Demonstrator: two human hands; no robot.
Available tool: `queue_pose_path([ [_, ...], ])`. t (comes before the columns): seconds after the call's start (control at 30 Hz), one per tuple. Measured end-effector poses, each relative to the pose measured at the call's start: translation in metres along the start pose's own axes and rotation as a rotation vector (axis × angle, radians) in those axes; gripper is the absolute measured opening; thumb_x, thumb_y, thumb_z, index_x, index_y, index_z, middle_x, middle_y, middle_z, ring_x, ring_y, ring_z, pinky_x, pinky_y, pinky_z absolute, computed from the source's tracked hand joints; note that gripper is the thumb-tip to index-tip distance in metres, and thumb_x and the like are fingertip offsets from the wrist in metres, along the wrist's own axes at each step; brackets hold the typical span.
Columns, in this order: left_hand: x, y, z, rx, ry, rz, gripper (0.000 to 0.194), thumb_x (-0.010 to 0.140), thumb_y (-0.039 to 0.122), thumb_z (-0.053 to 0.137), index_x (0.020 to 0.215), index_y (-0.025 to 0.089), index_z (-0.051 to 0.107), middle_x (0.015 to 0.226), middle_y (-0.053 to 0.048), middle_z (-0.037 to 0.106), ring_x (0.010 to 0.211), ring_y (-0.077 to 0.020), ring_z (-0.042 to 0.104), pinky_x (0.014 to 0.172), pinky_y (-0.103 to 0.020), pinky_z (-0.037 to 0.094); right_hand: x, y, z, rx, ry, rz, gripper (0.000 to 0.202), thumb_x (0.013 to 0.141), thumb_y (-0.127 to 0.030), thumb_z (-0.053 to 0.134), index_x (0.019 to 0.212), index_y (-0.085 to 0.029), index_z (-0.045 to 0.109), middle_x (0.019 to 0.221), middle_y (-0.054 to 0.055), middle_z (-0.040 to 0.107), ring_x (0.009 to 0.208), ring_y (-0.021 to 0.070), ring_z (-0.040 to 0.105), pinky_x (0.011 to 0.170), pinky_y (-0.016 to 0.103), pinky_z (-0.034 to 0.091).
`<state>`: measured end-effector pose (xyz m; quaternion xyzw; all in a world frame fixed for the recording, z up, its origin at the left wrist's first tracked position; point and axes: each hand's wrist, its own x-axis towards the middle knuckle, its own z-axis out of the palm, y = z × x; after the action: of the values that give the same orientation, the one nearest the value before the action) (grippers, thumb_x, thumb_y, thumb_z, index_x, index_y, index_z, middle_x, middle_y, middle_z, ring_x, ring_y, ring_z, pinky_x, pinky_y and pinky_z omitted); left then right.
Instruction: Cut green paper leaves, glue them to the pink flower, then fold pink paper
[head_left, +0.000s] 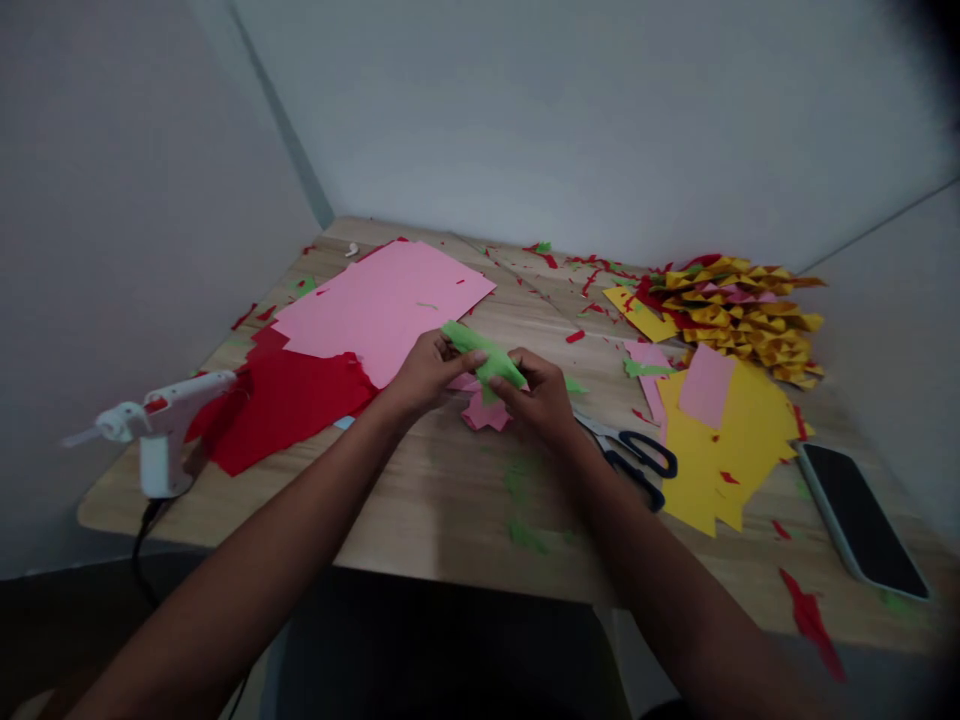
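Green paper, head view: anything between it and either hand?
Nothing visible. The left hand and right hand both grip the green paper directly. The pink cut-outs show below it and the scissors lie beside the right forearm, neither in between.

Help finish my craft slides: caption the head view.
Left hand and right hand hold green paper above a paper-strewn table with scissors and glue gun.

The left forearm (300, 540) and right forearm (652, 550) reach forward, converging. The left grip (424, 372) and right grip (544, 396) face each other closely, both pinching, thumbs (468, 361) turned inward.
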<state>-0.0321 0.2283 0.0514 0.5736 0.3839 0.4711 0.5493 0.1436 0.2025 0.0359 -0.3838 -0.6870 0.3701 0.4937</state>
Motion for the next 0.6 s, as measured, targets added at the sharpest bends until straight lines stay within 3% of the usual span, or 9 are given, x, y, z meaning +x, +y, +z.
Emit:
queue_pose_path([
  [0.13,-0.01,0.017,0.003,0.051,0.014,-0.021,0.043,0.065,0.051,0.085,0.075,0.016,0.063,0.07,-0.002,0.068,0.066,-0.0154,0.065,0.065,-0.03,0.056,-0.005,-0.031,-0.022,0.126,0.151,0.133,0.024,0.079,-0.043,0.068,0.077,-0.024,0.053,0.066,-0.005,0.05,0.058,0.0118,0.047,0.056,0.026,0.042],
  [0.2,-0.021,0.028,0.004,0.092,0.003,-0.026,0.037,0.068,0.044,0.084,0.081,0.016,0.064,0.076,-0.003,0.07,0.069,-0.0159,0.066,0.065,-0.03,0.056,-0.017,-0.048,-0.044,0.052,0.192,0.17,0.021,0.08,-0.039,0.069,0.08,-0.024,0.055,0.068,-0.005,0.053,0.058,0.0112,0.048,0.057,0.026,0.043],
  [0.27,-0.037,0.039,0.001,0.132,0.004,-0.01,0.029,0.072,0.037,0.081,0.085,0.017,0.065,0.078,-0.003,0.07,0.068,-0.0151,0.065,0.062,-0.028,0.055,-0.039,-0.058,-0.07,-0.162,0.149,0.211,0.018,0.081,-0.039,0.068,0.079,-0.023,0.059,0.07,-0.003,0.057,0.061,0.0129,0.052,0.061,0.028,0.045],
  [0.37,-0.066,0.045,-0.006,0.206,0.003,-0.025,0.024,0.075,0.03,0.076,0.093,0.018,0.065,0.078,-0.003,0.069,0.067,-0.0148,0.064,0.057,-0.026,0.052,-0.079,-0.05,-0.109,-0.617,0.025,0.345,0.021,0.081,-0.039,0.066,0.094,-0.023,0.069,0.085,0.004,0.068,0.07,0.0194,0.061,0.067,0.034,0.049],
  [0.43,-0.088,0.039,-0.012,0.272,0.018,-0.075,0.025,0.075,0.028,0.074,0.096,0.018,0.065,0.079,-0.003,0.069,0.068,-0.0161,0.064,0.056,-0.026,0.052,-0.102,-0.035,-0.128,-0.851,-0.07,0.384,0.025,0.079,-0.035,0.066,0.101,-0.023,0.071,0.098,0.01,0.07,0.088,0.0262,0.065,0.082,0.042,0.051],
  [0.5,-0.109,0.027,-0.017,0.345,0.063,-0.129,0.027,0.076,0.029,0.071,0.099,0.018,0.065,0.081,-0.003,0.069,0.07,-0.0178,0.065,0.058,-0.028,0.052,-0.117,-0.02,-0.139,-0.948,-0.155,0.39,0.034,0.078,-0.034,0.068,0.109,-0.023,0.072,0.109,0.013,0.068,0.1,0.0298,0.065,0.089,0.044,0.051],
  [0.6,-0.136,0.01,-0.02,0.362,0.155,-0.163,0.031,0.076,0.034,0.071,0.102,0.018,0.067,0.086,-0.005,0.072,0.077,-0.0211,0.068,0.064,-0.031,0.054,-0.124,-0.008,-0.143,-1.008,-0.161,0.397,0.04,0.078,-0.032,0.066,0.117,-0.023,0.07,0.106,0.012,0.068,0.096,0.0293,0.066,0.085,0.041,0.051],
])
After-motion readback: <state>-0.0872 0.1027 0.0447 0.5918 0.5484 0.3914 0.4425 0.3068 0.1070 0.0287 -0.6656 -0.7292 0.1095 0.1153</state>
